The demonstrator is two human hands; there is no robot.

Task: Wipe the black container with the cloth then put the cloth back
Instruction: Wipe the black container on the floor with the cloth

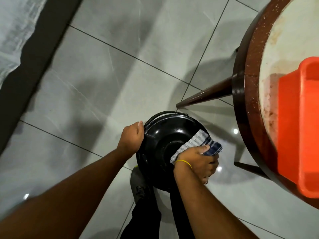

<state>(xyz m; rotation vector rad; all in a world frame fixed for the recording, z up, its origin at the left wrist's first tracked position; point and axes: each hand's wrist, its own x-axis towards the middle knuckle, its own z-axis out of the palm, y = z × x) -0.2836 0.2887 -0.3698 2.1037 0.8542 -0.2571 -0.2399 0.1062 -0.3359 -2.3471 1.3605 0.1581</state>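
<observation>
Left hand point(132, 136) steadies black container point(160, 135); right hand point(198, 161) presses cloth point(198, 142) against it.

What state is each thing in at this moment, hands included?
Black container: held above the floor, glossy underside facing the camera.
Cloth: bunched, pressed against the container's right side.
Left hand: gripping the container's left rim.
Right hand: closed on the cloth.
Orange tub: resting on the round table, right edge of view.
</observation>
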